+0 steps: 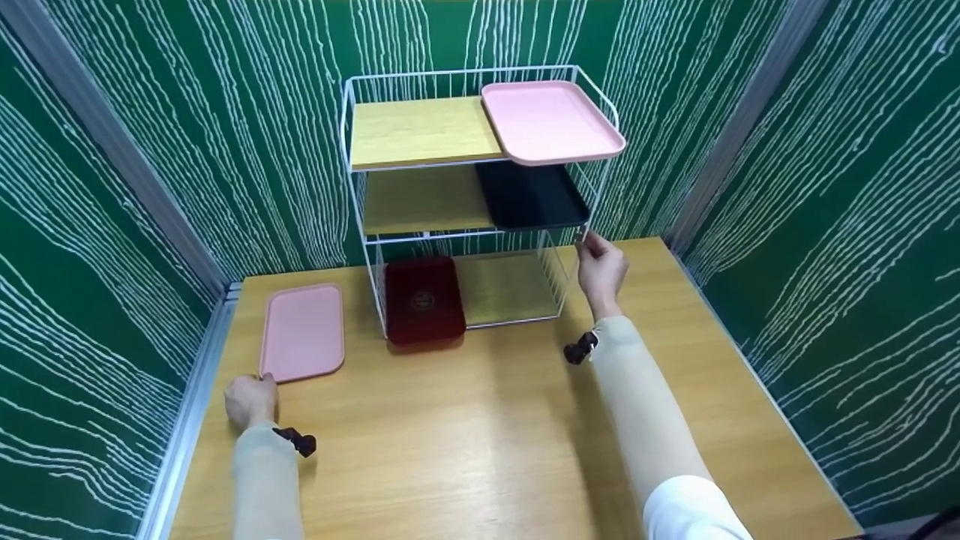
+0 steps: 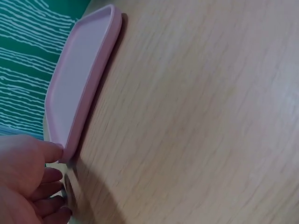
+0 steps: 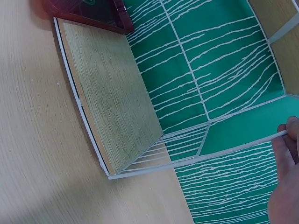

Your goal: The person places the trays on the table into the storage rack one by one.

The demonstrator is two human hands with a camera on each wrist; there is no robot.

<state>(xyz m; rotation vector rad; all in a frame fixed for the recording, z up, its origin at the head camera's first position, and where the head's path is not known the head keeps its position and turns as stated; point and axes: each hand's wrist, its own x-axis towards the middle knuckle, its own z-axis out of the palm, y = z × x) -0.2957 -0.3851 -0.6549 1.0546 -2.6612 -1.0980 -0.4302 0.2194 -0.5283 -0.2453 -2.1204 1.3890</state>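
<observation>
My left hand [image 1: 251, 401] pinches the near left corner of a pink tray [image 1: 304, 332] on the table, left of the rack. In the left wrist view the thumb [image 2: 52, 151] lies on the tray's rim and the other fingers curl below. My right hand [image 1: 601, 270] grips the front right upright of a white wire rack [image 3: 229, 150], just below its middle shelf. On the top shelf's right half sits another pink tray [image 1: 555, 120]. A black tray [image 1: 536, 195] lies on the middle shelf's right half, and a dark red tray [image 1: 424, 300] on the bottom shelf's left half.
The three-tier rack stands at the back of the wooden table [image 1: 450, 435]. Bare wood shows on the left of the top shelf [image 1: 420, 131] and the right of the bottom shelf [image 3: 107, 88]. Green walls [image 1: 847, 187] with white lines enclose the table on three sides.
</observation>
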